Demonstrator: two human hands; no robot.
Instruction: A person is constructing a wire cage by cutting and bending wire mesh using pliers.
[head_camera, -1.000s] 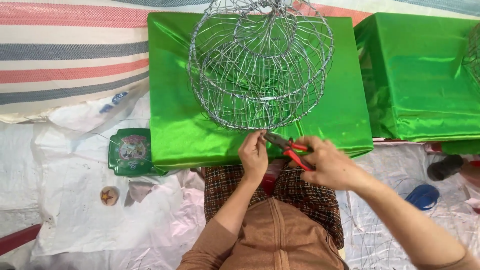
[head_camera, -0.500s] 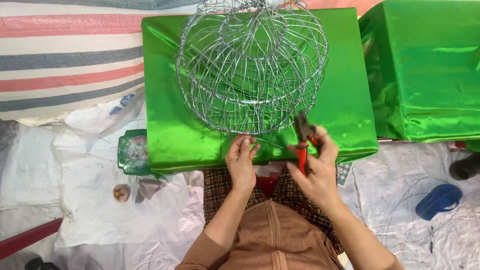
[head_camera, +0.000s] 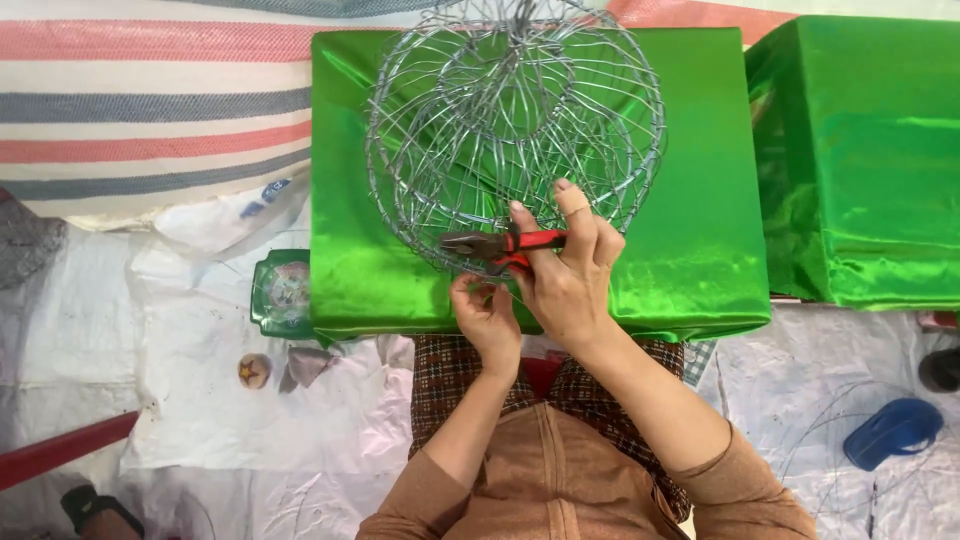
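A round cage of silver wire (head_camera: 515, 120) stands on a table draped in shiny green cloth (head_camera: 680, 250). My right hand (head_camera: 570, 275) grips red-handled pliers (head_camera: 500, 243), whose dark jaws point left and bite the cage's near lower rim. My left hand (head_camera: 485, 315) sits just below the jaws, fingers pinched on a wire end at the cage's bottom edge. Both forearms, in brown sleeves, come up from the bottom of the view over a checked lap.
A second green-draped block (head_camera: 860, 160) stands to the right. A striped cloth (head_camera: 150, 110) lies at the left. On the white floor sheet are a green lidded tub (head_camera: 285, 293), a small round object (head_camera: 253, 370), a blue object (head_camera: 893, 432) and loose wire.
The pliers swung from pointing upright at the cage's right side to lying horizontal with jaws on the lower rim. My right hand rose over the cage; the left stayed at the bottom edge.
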